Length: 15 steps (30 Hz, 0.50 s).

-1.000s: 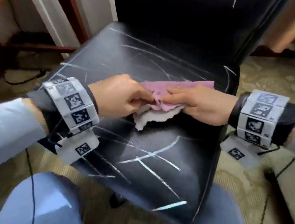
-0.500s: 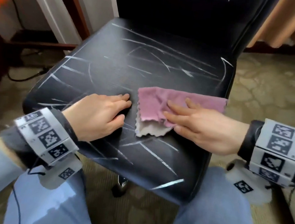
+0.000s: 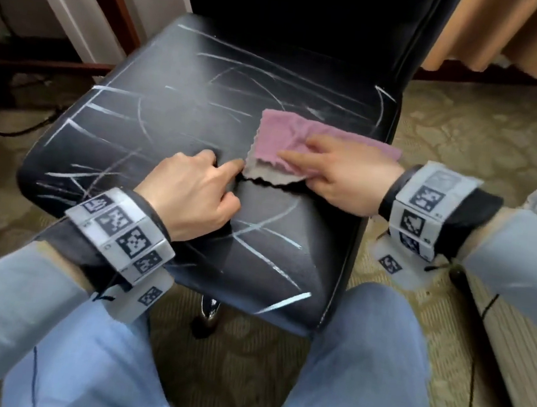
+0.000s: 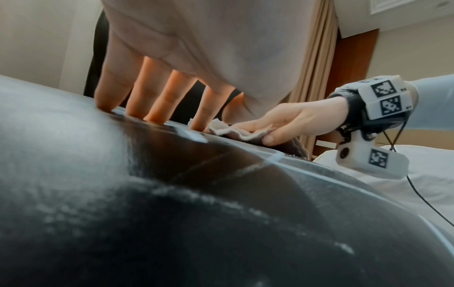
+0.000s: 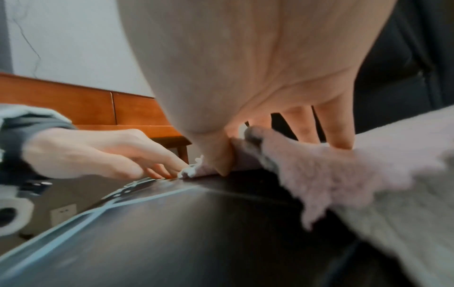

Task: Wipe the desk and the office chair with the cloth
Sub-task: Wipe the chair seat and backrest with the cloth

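The left hand point(image 3: 191, 191) rests palm down, fingers extended, forefinger pointing toward the right hand point(image 3: 340, 174). The right hand lies flat, fingers straight, thumb tucked low.

I see the pink cloth point(image 3: 288, 138), grey underneath, lying folded and rumpled on the right side of the chair point(image 3: 176, 119) seat; that black seat is criss-crossed with pale streaks, its backrest upright behind.
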### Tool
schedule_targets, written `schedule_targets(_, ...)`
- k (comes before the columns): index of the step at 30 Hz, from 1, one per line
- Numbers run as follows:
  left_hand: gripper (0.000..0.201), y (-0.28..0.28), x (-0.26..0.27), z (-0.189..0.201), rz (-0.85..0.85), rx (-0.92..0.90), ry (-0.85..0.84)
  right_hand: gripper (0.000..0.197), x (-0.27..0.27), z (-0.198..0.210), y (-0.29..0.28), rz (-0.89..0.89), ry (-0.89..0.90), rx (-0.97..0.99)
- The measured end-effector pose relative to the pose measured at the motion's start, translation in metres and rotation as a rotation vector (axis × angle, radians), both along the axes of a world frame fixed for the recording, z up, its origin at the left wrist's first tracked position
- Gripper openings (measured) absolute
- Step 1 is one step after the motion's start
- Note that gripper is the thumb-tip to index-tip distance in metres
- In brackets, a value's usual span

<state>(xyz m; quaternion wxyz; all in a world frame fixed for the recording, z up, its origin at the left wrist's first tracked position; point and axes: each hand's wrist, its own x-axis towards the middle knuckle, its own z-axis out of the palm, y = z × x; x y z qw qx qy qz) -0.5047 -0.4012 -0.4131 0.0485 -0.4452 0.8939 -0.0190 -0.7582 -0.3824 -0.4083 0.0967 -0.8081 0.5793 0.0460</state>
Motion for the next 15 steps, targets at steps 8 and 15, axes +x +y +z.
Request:
schedule_targets(8,0.062,-0.005,-0.009,0.003,0.036,0.060,0.034,0.059,0.014,0.010,-0.019,-0.141,0.067,0.031)
schedule_targets(15,0.038,-0.001,-0.014,0.005,0.063,0.039,0.054,0.062,0.021,0.000,-0.008,-0.077,0.028,0.016)
